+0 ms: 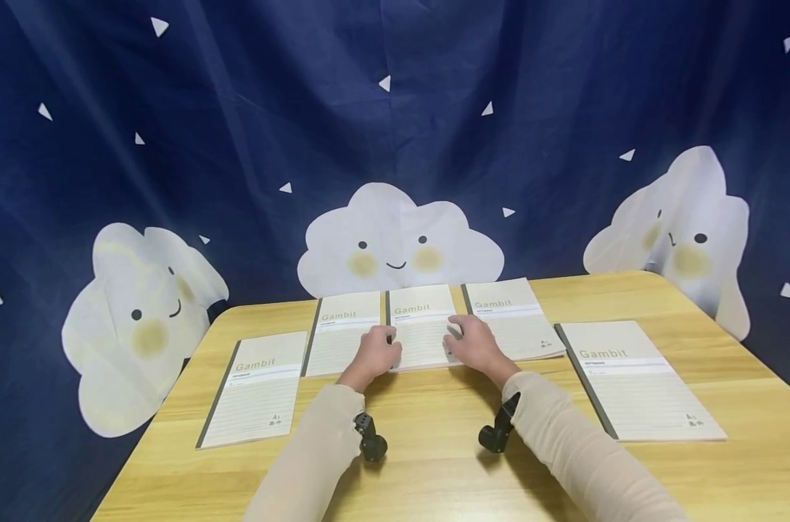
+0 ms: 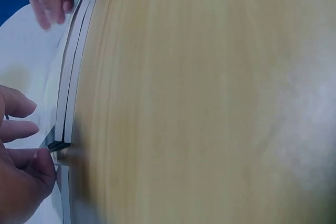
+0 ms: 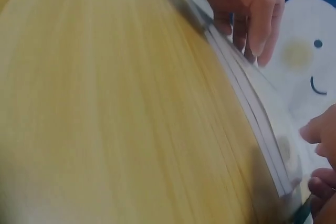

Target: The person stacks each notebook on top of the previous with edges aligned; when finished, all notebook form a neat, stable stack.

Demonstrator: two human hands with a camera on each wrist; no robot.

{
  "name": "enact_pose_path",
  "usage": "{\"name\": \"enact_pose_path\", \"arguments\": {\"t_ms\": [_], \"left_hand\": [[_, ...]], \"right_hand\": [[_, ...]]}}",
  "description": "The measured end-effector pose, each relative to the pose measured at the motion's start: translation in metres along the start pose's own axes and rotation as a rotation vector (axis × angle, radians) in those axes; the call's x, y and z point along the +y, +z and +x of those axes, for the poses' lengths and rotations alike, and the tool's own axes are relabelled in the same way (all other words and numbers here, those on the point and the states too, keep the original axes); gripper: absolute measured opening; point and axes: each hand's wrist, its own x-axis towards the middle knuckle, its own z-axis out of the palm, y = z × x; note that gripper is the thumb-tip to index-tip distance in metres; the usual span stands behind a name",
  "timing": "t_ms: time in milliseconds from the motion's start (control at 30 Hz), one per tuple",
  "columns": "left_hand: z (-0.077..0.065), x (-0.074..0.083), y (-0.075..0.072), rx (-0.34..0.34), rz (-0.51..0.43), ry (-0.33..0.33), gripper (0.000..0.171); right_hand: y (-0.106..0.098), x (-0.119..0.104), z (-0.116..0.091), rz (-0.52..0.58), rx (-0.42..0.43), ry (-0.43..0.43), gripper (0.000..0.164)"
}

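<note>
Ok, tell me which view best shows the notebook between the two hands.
The head view: most of that notebook shows from above, its Gambit title readable. Both wrist views catch it at a steep slant, mainly along its near edge.

Middle notebook (image 1: 423, 332) lies flat and closed, centre of the back row: cream cover, dark spine left, gold "Gambit" up top!
</note>
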Motion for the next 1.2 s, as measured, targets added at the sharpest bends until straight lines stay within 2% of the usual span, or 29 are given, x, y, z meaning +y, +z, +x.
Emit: {"name": "enact_pose_path", "arguments": {"t_ms": [33, 200, 367, 533, 667, 800, 1000, 1200], "left_hand": [[-0.001, -0.001, -0.001, -0.008, -0.017, -0.008, 0.014], [-0.002, -0.007, -0.005, -0.012, -0.081, -0.021, 0.038], [-0.003, -0.010, -0.014, 0.072, -0.060, -0.035, 0.045], [-0.006, -0.021, -0.031, 0.150, -0.042, -0.087, 0.046], [-0.012, -0.034, -0.051, 0.203, -0.020, -0.114, 0.046], [-0.019, -0.049, -0.074, 0.236, 0.015, -0.152, 0.046], [-0.039, -0.072, -0.108, 0.242, 0.059, -0.223, 0.048], [-0.063, -0.094, -0.138, 0.246, 0.158, -0.289, 0.050]], "right_hand": [[0.001, -0.002, 0.000, 0.014, 0.015, -0.007, 0.044], [0.008, -0.016, -0.003, 0.115, 0.053, -0.014, 0.041], [0.015, -0.033, -0.007, 0.196, 0.020, 0.029, 0.040], [0.027, -0.043, -0.012, 0.299, -0.062, 0.053, 0.042], [0.035, -0.053, -0.016, 0.379, -0.120, 0.060, 0.043], [0.040, -0.063, -0.021, 0.523, -0.199, 0.081, 0.045], [0.054, -0.071, -0.027, 0.727, -0.324, 0.144, 0.049], [0.076, -0.085, -0.032, 0.822, -0.388, 0.174, 0.048]]}}
